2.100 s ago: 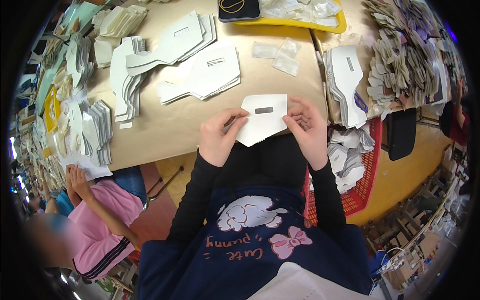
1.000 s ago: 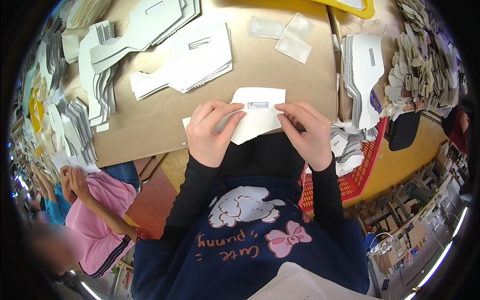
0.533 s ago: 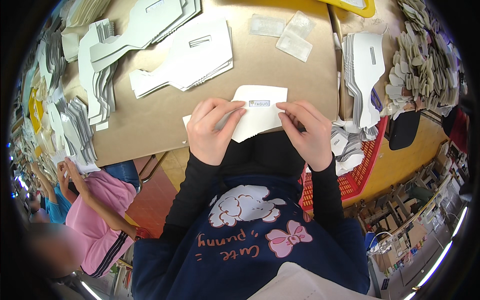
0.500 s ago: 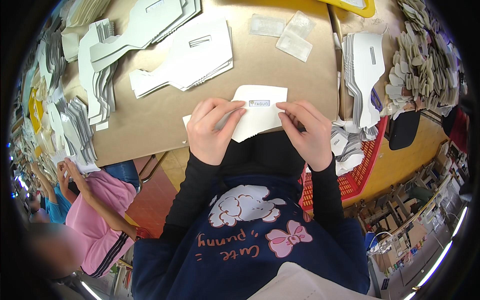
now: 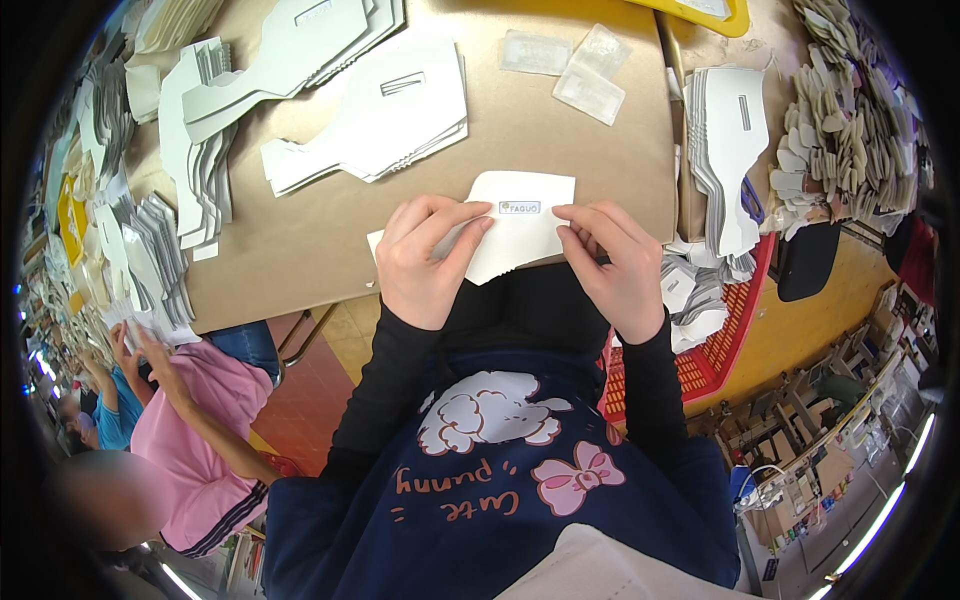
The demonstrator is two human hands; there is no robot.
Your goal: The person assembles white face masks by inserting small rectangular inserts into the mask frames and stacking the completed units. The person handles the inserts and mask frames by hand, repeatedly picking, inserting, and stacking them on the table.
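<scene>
Left hand: the left hand grips the white cut piece at its left part, thumb on top and fingers curled under, pinching it.
Right hand: the right hand pinches the piece's right edge, thumb and forefinger pressed together just beside the label.
Cut piece: held over the near edge of the brown table, between both hands.
Label: a small rectangular label, pale with a dark border, sits near the piece's far edge.
Clear packets: two flat see-through packets lie far on the table, right of centre.
White stacks: a stack of white shaped pieces lies far left; another stack stands at the right.
Red basket: a red basket at the near right holds white pieces.
Yellow tray: a yellow tray lies at the far edge.
</scene>
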